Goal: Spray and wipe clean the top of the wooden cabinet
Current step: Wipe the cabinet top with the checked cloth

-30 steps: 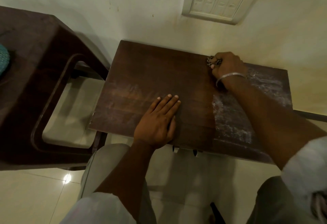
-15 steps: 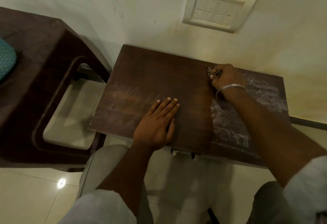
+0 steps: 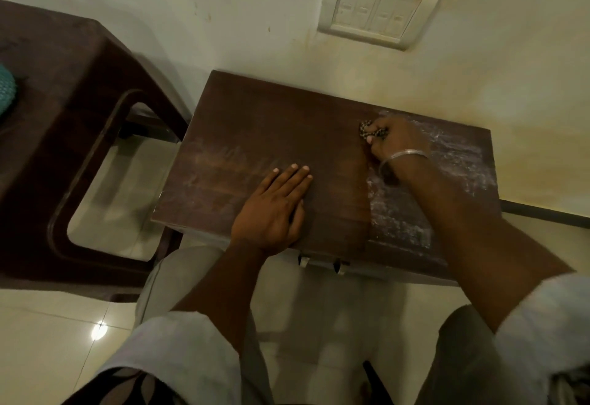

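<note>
The dark wooden cabinet top (image 3: 255, 123) stands against the wall. Its left and middle parts look wiped and dark; the right part (image 3: 402, 222) carries white foamy streaks. My right hand (image 3: 396, 142), with a metal bangle on the wrist, is closed on a small patterned cloth (image 3: 367, 128) pressed to the top near its back edge. My left hand (image 3: 274, 209) lies flat, fingers together, on the front middle of the top. No spray bottle is in view.
A dark brown plastic chair or stool (image 3: 64, 117) stands close to the cabinet's left, with a teal object (image 3: 6, 91) on it. A switch plate (image 3: 376, 11) is on the wall above. Shiny floor tiles (image 3: 48, 340) and my knees lie below.
My right hand with the cloth has slid a little back toward me from the cabinet's back edge. My left hand stays flat in place. The view has shifted slightly.
</note>
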